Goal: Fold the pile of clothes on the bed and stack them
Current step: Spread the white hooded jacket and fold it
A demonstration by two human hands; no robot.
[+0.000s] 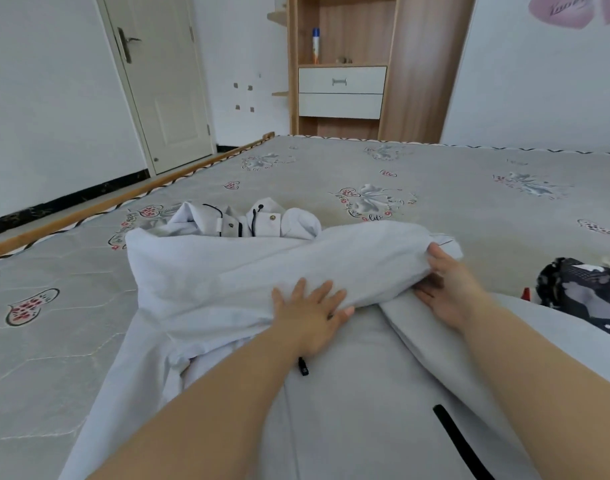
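Note:
A pale grey hooded jacket (348,393) lies spread on the bed in front of me, its hood (248,220) at the far end. One sleeve (262,268) is folded across the chest. My left hand (310,313) presses flat on that sleeve with straight, spread fingers. My right hand (448,289) grips the sleeve's cuff end, thumb underneath and fingers over the cloth. A black zipper pull (303,367) shows just below my left wrist.
A dark patterned garment (580,292) lies at the right edge of the mattress (469,188). The bed's wooden rail (123,199) runs along the left. A wardrobe with drawers (341,91) and a door (161,81) stand beyond the bed.

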